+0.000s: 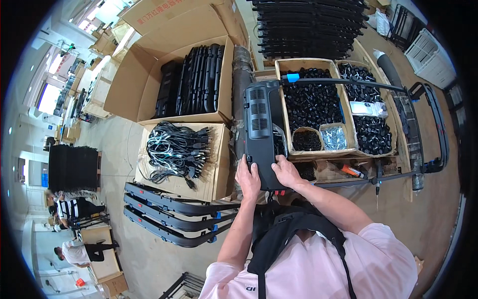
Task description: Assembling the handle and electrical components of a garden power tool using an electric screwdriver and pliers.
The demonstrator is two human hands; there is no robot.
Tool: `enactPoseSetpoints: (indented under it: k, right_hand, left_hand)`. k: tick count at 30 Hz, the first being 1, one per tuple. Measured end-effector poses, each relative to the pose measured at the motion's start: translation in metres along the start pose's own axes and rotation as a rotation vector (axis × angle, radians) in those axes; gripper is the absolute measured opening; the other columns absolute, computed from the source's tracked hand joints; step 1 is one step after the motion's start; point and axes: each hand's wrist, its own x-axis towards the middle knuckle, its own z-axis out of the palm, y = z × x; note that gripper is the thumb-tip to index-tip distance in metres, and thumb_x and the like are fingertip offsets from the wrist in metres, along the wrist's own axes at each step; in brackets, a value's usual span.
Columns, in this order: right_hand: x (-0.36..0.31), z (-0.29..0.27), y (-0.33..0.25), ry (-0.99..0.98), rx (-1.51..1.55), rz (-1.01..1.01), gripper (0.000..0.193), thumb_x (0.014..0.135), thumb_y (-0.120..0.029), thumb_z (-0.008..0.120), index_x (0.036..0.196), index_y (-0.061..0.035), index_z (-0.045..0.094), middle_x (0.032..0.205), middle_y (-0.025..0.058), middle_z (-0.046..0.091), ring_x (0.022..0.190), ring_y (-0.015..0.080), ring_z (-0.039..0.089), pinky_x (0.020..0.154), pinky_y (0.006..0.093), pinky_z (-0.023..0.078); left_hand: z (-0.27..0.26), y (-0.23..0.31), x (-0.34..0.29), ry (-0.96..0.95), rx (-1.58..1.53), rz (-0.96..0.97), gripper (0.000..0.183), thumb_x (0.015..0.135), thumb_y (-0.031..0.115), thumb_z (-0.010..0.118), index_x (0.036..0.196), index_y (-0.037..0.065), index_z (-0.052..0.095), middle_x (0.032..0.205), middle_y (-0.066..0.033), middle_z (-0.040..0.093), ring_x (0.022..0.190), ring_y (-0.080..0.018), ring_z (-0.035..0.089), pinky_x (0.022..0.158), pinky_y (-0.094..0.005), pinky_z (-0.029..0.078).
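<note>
A long black plastic cover [260, 144] with rows of vent slots lies in front of me across the end of a black metal frame [343, 182]. The near left edge of the cover is held by my left hand [247, 177], thumb on top. My right hand [287, 172] grips its right edge, fingers partly hidden. Two rails of the frame run right to a curved black bar [440, 132]. Beneath the rails, a divided wooden tray [352, 150] holds many black knobs or caps [308, 102], and a small box of silver screws [333, 137] stands inside it.
Left of the cover, an open cardboard box [144, 70] contains upright black panels. Bundled black cables [177, 152] lie on another carton [216, 182]. Curved black rails [164, 214] are stacked below it. An orange-and-black tool [352, 171] lies below the tray. Two people [77, 253] are at far left.
</note>
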Motion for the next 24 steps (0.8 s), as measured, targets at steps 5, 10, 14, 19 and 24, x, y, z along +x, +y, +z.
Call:
enactPoseSetpoints:
  k: [5,10,14,19,24]
  right_hand:
    - [-0.004,-0.002,-0.005,-0.006,0.023,0.022,0.046,0.103,-0.024,0.058,0.135,0.0084,0.052,0.106,0.0281,0.073,0.105,0.0448,0.070,0.094,0.0513,0.054]
    - [-0.002,0.001,0.000,0.034,0.029,-0.002,0.047,0.103,-0.025,0.059,0.136,0.0077,0.052,0.107,0.0281,0.073,0.106,0.0436,0.070,0.095,0.0505,0.054]
    - [-0.014,-0.046,-0.021,-0.010,0.003,0.015,0.046,0.100,-0.030,0.064,0.134,0.0002,0.058,0.102,0.0204,0.075,0.097,0.0372,0.073,0.089,0.0448,0.056]
    - [-0.071,-0.150,0.028,0.214,0.535,0.149,0.031,0.103,-0.021,0.061,0.125,0.0000,0.066,0.094,0.0036,0.070,0.077,0.0097,0.064,0.070,0.0281,0.053]
    - [-0.170,-0.210,0.041,0.157,0.489,0.275,0.025,0.103,-0.020,0.061,0.113,0.0009,0.070,0.086,0.0043,0.069,0.073,0.0099,0.063,0.065,0.0272,0.052]
  left_hand:
    - [0.000,-0.002,-0.003,-0.027,0.006,0.011,0.055,0.107,0.025,0.054,0.154,-0.001,0.044,0.148,-0.0270,0.056,0.136,-0.0433,0.053,0.114,-0.0520,0.039]
    - [-0.001,0.000,0.000,-0.056,-0.027,-0.026,0.055,0.107,0.025,0.054,0.154,-0.001,0.044,0.144,-0.0283,0.059,0.132,-0.0452,0.056,0.112,-0.0514,0.041]
    - [-0.008,0.001,0.007,0.029,-0.152,0.018,0.054,0.105,0.019,0.057,0.150,-0.009,0.045,0.143,-0.0321,0.059,0.128,-0.0458,0.060,0.110,-0.0499,0.045]
    - [-0.015,0.081,0.028,0.012,-0.081,0.322,0.023,0.094,0.011,0.071,0.114,0.001,0.068,0.112,-0.0165,0.068,0.108,-0.0371,0.063,0.098,-0.0473,0.048]
    - [0.073,0.125,0.028,-0.802,-0.027,0.560,0.021,0.095,0.019,0.067,0.111,0.007,0.074,0.112,-0.0155,0.072,0.106,-0.0350,0.068,0.094,-0.0442,0.054]
